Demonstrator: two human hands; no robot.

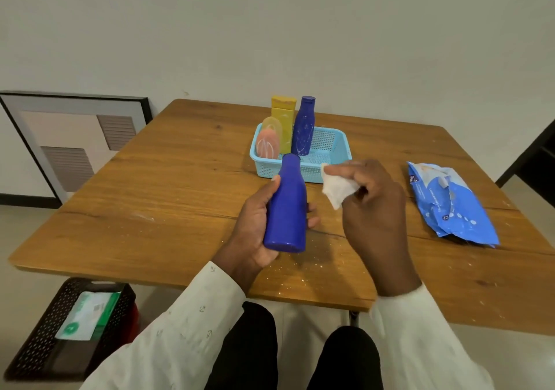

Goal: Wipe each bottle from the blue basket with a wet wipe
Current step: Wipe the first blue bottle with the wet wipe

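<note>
Right now the left hand [255,224] grips a blue bottle [286,206] around its lower body, thumb on the near-left side and fingertips showing past its right edge. The bottle is lifted off the table [150,194], tilted with its base toward the person and its neck pointing away. Just right of it, the right hand [372,209] pinches a crumpled white wipe [338,186] between thumb and fingers; the wipe hangs close beside the bottle's upper body, and whether the two touch cannot be told.

Straight beyond the hands sits the basket [330,149], light blue and perforated, its near wall partly hidden behind the bottle's neck. Four items stand at its left end: a second, darker blue bottle [303,126] with pale marks on it, a yellow bottle [283,119] behind it to the left, and two oval ones at the left corner, a pink one [267,144] in front of a pale yellow one [271,123]. The basket's right half holds nothing that can be seen.

Off to the right of the right hand, well apart, a blue wipe pack [450,203] lies flat on the table. White specks dot the wood under and in front of the hands.

Below the left forearm, on the floor, a dark crate [36,344] holds a green-and-white pack [87,314]. Further left, a framed picture [69,140] leans against the wall.
</note>
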